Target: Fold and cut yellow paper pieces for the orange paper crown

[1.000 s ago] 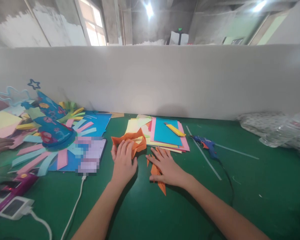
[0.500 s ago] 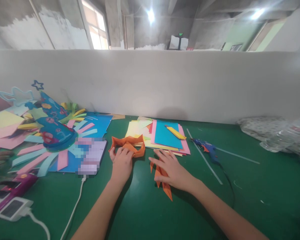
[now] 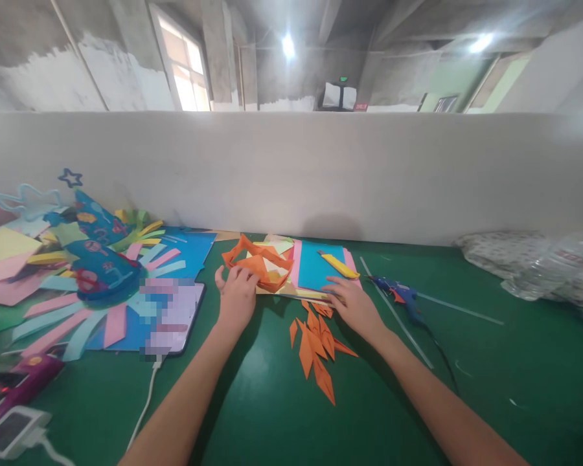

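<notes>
My left hand [image 3: 237,294] has its fingers curled on the near edge of a folded orange paper ring [image 3: 279,279], which has pointed corners like a crown. The ring is tilted and partly over a stack of coloured paper [image 3: 298,252]. My right hand [image 3: 357,303] holds nothing I can see; its fingers reach over the near right edge of the stack, apart from each other. Several folded orange paper pieces [image 3: 306,349] with pointed ends lie loosely on the green table, just left of my right hand. A yellow utility knife [image 3: 339,265] rests on the blue sheet on the stack.
A blue glue gun [image 3: 398,291] with a cord lies right of the stack, near thin translucent sticks [image 3: 459,307]. Blue party hats [image 3: 100,272] with paper strips and a charging phone [image 3: 184,317] are at left. A plastic bottle [image 3: 554,265] lies far right.
The orange ring has shifted right and away from me, over the paper stack, with my left hand on it. My right hand has left the orange pieces and moved right to the stack's edge.
</notes>
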Tool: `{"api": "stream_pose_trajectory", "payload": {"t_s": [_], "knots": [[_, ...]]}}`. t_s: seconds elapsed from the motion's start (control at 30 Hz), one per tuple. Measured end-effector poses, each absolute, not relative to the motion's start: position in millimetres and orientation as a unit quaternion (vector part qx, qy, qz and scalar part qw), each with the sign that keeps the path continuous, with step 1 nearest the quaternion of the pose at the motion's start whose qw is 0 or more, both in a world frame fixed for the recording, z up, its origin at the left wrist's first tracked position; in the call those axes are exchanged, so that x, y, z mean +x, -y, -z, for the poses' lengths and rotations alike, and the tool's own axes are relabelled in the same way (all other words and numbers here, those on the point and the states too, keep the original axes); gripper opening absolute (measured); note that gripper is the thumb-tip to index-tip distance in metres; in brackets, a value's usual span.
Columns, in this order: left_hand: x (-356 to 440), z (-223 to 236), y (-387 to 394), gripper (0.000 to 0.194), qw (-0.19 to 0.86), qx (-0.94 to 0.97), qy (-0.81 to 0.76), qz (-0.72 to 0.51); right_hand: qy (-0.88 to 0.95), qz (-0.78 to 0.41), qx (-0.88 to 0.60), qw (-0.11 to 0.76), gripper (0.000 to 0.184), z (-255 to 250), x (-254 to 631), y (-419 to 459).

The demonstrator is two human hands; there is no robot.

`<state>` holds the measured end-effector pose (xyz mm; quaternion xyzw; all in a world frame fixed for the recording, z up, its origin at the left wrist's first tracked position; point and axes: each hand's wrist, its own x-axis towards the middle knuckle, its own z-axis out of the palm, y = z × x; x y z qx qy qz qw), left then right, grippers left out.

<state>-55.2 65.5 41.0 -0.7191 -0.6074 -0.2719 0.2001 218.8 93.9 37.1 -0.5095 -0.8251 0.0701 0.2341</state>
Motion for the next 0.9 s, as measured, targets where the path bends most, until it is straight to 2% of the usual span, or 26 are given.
{"api": "stream_pose_trajectory", "payload": {"t_s": [0.13, 0.37, 0.57, 0.73, 0.9], "knots": [[-57.5, -37.5, -90.5, 0.031, 0.196, -0.723, 0.612, 0.255, 0.823, -0.072, -0.51, 0.238, 0.028, -32.9, 222.1, -94.0], [-56.3, -40.7, -115.2, 0.025, 0.089, -0.709, 0.679, 0.167, 0.824, -0.079, -0.509, 0.238, 0.027, -30.2, 224.6, -92.3], [-61.9, -54.7, -131.4, 0.063, -0.018, -0.71, 0.7, 0.078, 0.829, -0.076, -0.5, 0.239, 0.028, -33.2, 223.6, -93.7], [-67.3, -71.0, -140.2, 0.067, -0.067, -0.712, 0.698, 0.032, 0.844, -0.066, -0.478, 0.233, 0.027, -31.5, 219.9, -99.1], [-67.3, -74.9, -145.6, 0.073, -0.063, -0.711, 0.7, -0.006, 0.866, -0.055, -0.447, 0.219, 0.029, -28.8, 212.4, -104.9]]}}
